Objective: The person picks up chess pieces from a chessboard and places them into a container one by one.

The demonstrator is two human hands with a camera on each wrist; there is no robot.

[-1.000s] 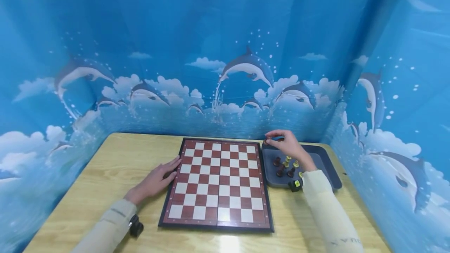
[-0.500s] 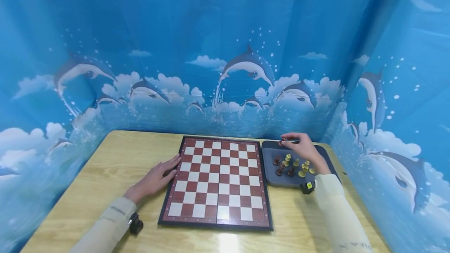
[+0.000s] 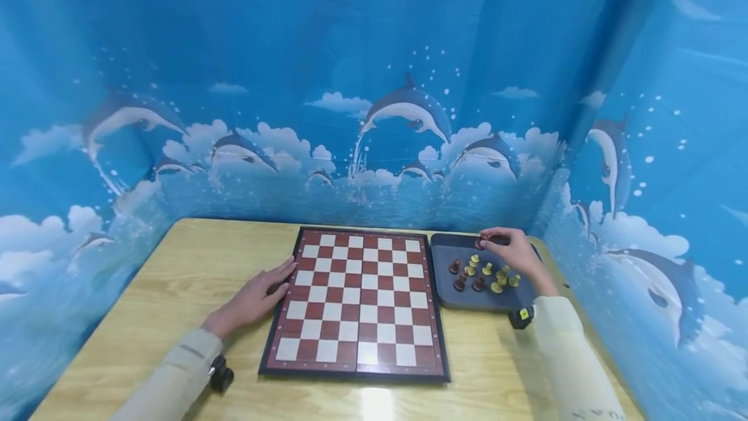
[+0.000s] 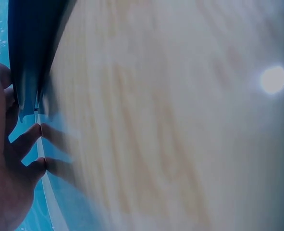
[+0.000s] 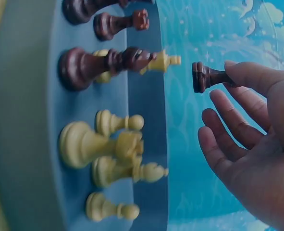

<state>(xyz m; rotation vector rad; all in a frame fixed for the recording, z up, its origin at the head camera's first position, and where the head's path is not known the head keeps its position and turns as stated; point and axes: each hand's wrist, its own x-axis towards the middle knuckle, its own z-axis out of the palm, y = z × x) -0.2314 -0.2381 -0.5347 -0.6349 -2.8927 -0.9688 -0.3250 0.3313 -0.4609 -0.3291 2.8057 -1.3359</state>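
Observation:
My right hand (image 3: 514,252) pinches a dark brown chess piece (image 5: 204,77) between thumb and forefinger, over the far side of the grey tray (image 3: 485,305). In the right wrist view that piece's base hangs apart from the pieces in the tray, and its top is hidden by the fingertips. Dark pieces such as a bishop (image 5: 108,65) and a rook (image 5: 120,25) stand in the tray beside several cream ones, including a pawn (image 5: 120,122). At the left edge of the chessboard (image 3: 356,304), my left hand (image 3: 251,301) rests with its fingertips against the frame.
The chessboard lies unfolded on a light wooden table (image 3: 146,317), its squares bare. A blue curtain (image 3: 280,83) with dolphins rises behind the table and along its right side.
Holding the dark piece, my right hand has moved right, from the tray's far left corner along its far side. The left hand stays at the board's edge.

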